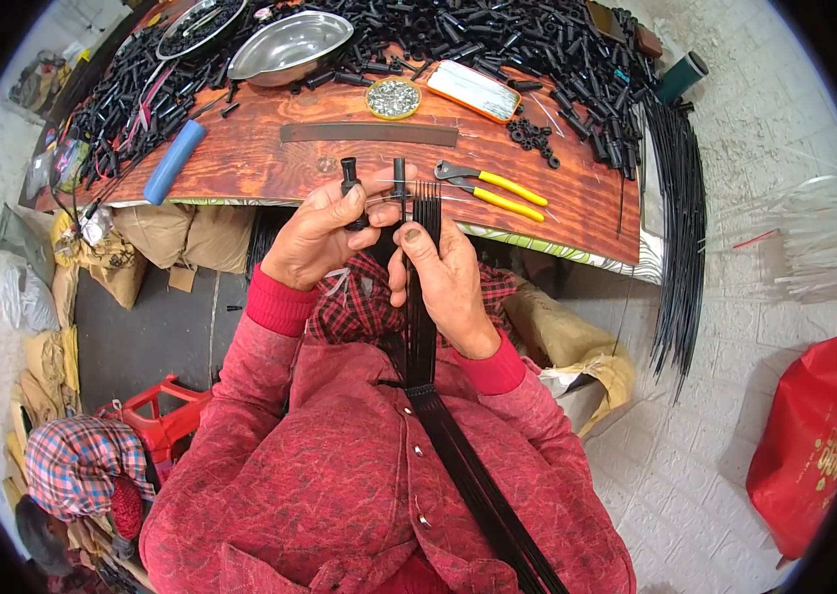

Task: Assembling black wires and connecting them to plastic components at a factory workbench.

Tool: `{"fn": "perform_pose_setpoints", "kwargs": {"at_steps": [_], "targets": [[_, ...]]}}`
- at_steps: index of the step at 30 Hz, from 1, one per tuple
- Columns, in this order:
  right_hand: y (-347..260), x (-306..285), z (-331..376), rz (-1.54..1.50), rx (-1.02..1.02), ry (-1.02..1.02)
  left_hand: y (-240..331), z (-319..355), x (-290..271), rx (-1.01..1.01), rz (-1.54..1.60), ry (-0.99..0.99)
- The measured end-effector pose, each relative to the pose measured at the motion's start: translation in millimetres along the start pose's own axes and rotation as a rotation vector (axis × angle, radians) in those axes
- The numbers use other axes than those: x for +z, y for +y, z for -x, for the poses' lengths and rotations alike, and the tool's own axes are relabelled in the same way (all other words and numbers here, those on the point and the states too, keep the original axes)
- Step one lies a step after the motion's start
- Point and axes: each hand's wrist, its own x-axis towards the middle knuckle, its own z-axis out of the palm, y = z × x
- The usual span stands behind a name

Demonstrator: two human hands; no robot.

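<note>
Above my lap, my left hand (311,236) pinches a small black plastic fitting (349,172) with a flared top between thumb and fingers. Its other fingertips reach behind a black tube (399,173) that stands upright between the hands. My right hand (450,279) is closed around a flat bundle of thin black rods (421,342), thumb pressed on the front. The rods' tips fan out above that thumb, and the bundle runs down across my jacket. Whether the black tube sits on a rod, or which fingers grip it, is hard to make out.
Piles of black plastic fittings (497,45) cover the table's far side. Nearer lie yellow-handled pincers (507,201), a brown strip (369,133), a blue cylinder (175,161), and a round dish of small metal pieces (393,98). Long black rods (676,228) hang off the right edge.
</note>
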Motion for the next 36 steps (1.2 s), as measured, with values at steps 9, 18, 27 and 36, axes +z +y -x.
{"fn": "perform_pose_setpoints", "kwargs": {"at_steps": [9,18,27,36], "targets": [[-1.1,2.3,1.5,0.019,0.026,0.043,-3.3,-6.6,-0.2,-0.038,-0.024,0.057],[3.2,-3.2,2.2,0.066,-0.012,0.107,-4.1,-7.7,27.0,-0.001,-0.226,0.280],[0.8,-0.2,2.6,0.121,-0.007,0.107,1.3,-4.8,27.3,0.004,-0.285,0.240],[3.7,2.5,2.8,0.132,-0.026,0.061,-2.1,-9.2,25.6,0.037,-0.224,0.324]]}}
